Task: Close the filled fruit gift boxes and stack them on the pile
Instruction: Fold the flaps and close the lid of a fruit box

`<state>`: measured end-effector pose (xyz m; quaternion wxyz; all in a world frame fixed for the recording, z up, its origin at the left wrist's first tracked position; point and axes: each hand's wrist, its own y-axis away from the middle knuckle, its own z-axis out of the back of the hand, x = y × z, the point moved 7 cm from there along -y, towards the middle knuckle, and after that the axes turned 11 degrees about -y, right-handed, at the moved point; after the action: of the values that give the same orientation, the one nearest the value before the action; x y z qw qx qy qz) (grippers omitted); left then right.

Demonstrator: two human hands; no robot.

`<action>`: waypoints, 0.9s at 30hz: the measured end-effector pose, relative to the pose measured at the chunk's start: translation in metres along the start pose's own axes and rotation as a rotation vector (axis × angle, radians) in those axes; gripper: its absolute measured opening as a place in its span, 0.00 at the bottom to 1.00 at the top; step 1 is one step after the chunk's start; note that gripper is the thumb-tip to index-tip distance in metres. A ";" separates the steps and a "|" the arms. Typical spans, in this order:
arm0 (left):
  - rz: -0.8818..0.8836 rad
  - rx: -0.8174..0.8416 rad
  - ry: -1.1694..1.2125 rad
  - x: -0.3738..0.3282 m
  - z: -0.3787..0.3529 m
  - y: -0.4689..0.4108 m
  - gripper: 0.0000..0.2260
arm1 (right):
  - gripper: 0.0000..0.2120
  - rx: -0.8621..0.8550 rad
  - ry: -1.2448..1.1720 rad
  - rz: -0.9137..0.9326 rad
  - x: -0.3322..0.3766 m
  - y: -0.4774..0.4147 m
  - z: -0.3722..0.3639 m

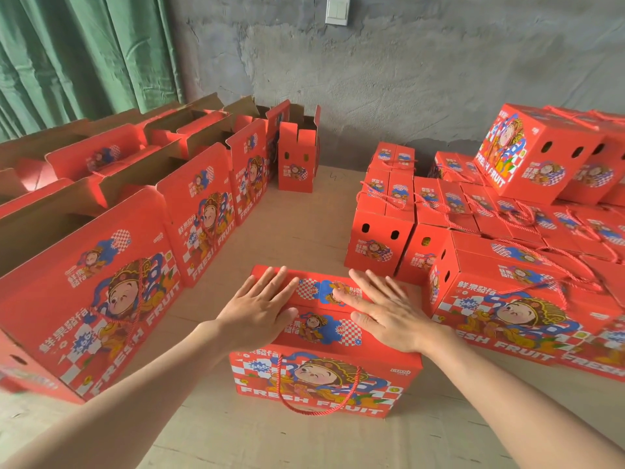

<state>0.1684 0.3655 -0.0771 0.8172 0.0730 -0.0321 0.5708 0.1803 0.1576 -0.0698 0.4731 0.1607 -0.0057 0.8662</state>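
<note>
A: Start big. Where does this one have to go?
B: Onto the pile (pixel 480 211) of shut boxes at the right, near the wall. It is 2 layers high at its far end, and 1 box on top (pixel 537 154) sits tilted. A careless drop beside it could, I think, knock it off or start a lean.
A: And the left side?
B: A row of open boxes (pixel 101 265) stands there with flaps up, just beside the work spot. Swinging the load wide may clip a flap.
A: The box itself?
B: The gift box (pixel 324 370) stands on the cardboard floor (pixel 304 441) straight ahead, between the row and the pile, with its lid flaps folded down. I cannot see the fruit inside, nor whether the flaps are locked.
A: Hands?
B: The left hand (pixel 260 309) and the right hand (pixel 385 316) both lie flat on the lid, fingers straight and spread, gripping nothing. They only press. If they lift off too soon, the 2 flaps could spring up along the middle seam.
A: Anything smaller?
B: The rope handle (pixel 311 413) hangs down the front face, not above the lid. A carry with flat palms would likely slip, and the loose rope could get trapped under the box when it lands.
</note>
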 end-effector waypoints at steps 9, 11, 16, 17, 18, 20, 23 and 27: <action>0.141 -0.160 0.070 -0.008 0.001 0.024 0.26 | 0.20 -0.010 -0.027 0.005 -0.008 0.008 0.001; 0.150 -0.136 0.068 -0.011 0.000 0.026 0.26 | 0.19 0.070 -0.050 -0.009 -0.008 0.008 0.000; 0.159 -0.177 0.055 -0.047 0.011 0.038 0.26 | 0.19 -0.073 -0.240 -0.037 -0.020 0.007 0.017; 0.154 -0.161 0.075 -0.063 0.008 0.040 0.28 | 0.19 -0.139 -0.339 -0.065 -0.024 0.009 0.020; 0.166 -0.148 0.093 -0.078 0.005 0.041 0.30 | 0.18 -0.179 -0.398 -0.089 -0.026 0.009 0.021; 0.221 -0.166 0.126 -0.091 0.003 0.038 0.34 | 0.18 -0.209 -0.339 -0.129 -0.024 0.007 0.022; 0.248 -0.193 0.170 -0.074 0.007 0.028 0.35 | 0.19 -0.269 -0.233 -0.223 -0.020 0.009 0.023; 0.366 -0.112 0.230 -0.032 0.001 0.007 0.20 | 0.26 -0.111 -0.291 -0.370 -0.002 0.024 -0.002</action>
<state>0.1505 0.3382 -0.0800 0.7009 -0.0452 0.0171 0.7116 0.1614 0.1430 -0.0694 0.6261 0.2561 -0.0921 0.7307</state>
